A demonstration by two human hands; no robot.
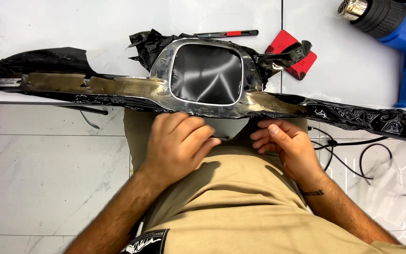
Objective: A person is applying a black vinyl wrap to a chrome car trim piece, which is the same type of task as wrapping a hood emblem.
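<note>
At the counter [71, 19] edge, your left hand [177, 143] and right hand [285, 143], grips curled empty beneath it, meet a long, stiff chrome trim piece [165, 89] whose slippery black vinyl film [363, 117] suits edge-pinching.

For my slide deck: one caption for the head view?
Both hands, left hand and right hand, at the near edge of a black-film-wrapped chrome trim piece.

Vehicle-wrapping workshop. White worktable [71, 23] carries long chrome trim panel [203, 75] half-covered in black vinyl film [363, 117]. Beyond panel: blue heat gun [400, 37], red squeegee [290, 54], slim knife [226, 34]. Below panel: marble-tile floor [48, 174], loose black cables [353, 150].
</note>
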